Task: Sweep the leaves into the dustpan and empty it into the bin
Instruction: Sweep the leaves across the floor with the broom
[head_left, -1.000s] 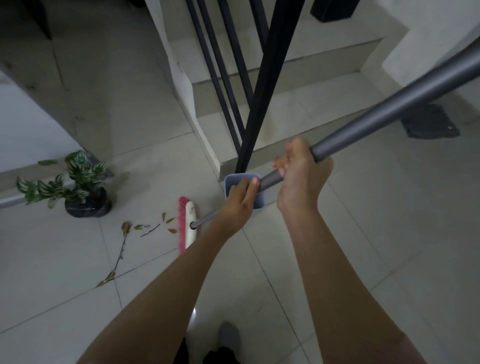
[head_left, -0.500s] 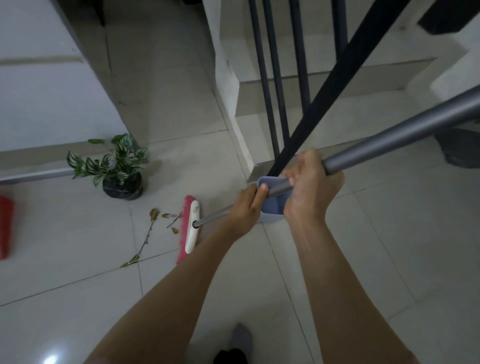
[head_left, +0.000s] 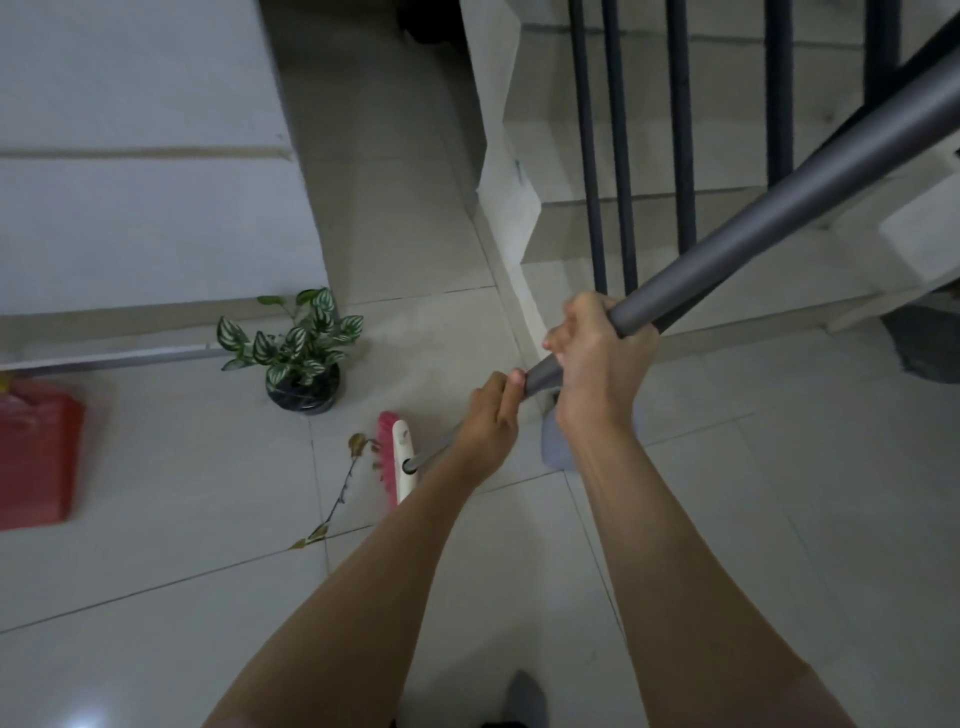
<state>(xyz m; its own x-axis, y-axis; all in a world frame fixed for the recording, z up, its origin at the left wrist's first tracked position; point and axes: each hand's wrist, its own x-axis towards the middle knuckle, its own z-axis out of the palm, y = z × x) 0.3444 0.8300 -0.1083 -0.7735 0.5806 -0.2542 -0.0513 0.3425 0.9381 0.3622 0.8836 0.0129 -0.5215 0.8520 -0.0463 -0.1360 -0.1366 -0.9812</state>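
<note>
Both hands hold a broom by its grey handle. My left hand grips it lower down, and my right hand grips it just above. The white broom head with pink bristles rests on the tiled floor. Dry leaves lie against the bristles, and a thin twig with leaves stretches toward the front left. A red dustpan lies on the floor at the far left. A blue-grey bin stands behind my right wrist, mostly hidden.
A small potted plant with striped leaves stands just behind the leaves. Black stair railing bars and concrete steps rise at the back right. A white wall base runs along the left. A dark mat lies at the right edge.
The view has swung left, bringing the red dustpan into sight. The broom head has pushed left against the loose leaves, gathering them at the bristles. Both hands keep their grip.
</note>
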